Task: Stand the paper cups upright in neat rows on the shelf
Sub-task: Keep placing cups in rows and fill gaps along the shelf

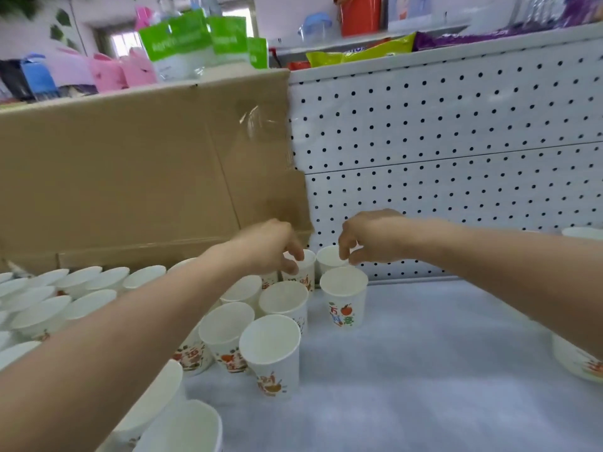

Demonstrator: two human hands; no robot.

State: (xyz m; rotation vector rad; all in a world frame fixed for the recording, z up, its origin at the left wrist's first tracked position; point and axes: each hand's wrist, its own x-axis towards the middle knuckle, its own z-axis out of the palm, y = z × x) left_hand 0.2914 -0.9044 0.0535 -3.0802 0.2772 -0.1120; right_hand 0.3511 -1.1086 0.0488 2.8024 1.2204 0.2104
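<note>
A: Shelf [440, 370] is lying open to the right. Cardboard box [130, 174] and pegboard [456, 141] are closing off the back.
B: Paper cups [270, 347] are standing bunched left of centre. I'm judging them light and thin-walled, denting easily, with the rim giving the stiffest hold.
A: Left hand [270, 246] is pinching left back cup [305, 275] at the rim. Right hand [368, 236] is pinching right back cup [328, 256] the same way, fingers [344, 252] curled. Neighbours are touching, so I'm advising a straight lift.

This looks like a small shop. A white display shelf [424, 370] with a perforated white back panel [456, 125] carries dozens of identical printed white paper cups [346, 298]. The upper shelves hold stock in multiples: green-and-white pouches [182, 44], pink packs [107, 73], a yellow snack bag [359, 53] and purple packets [473, 37].
</note>
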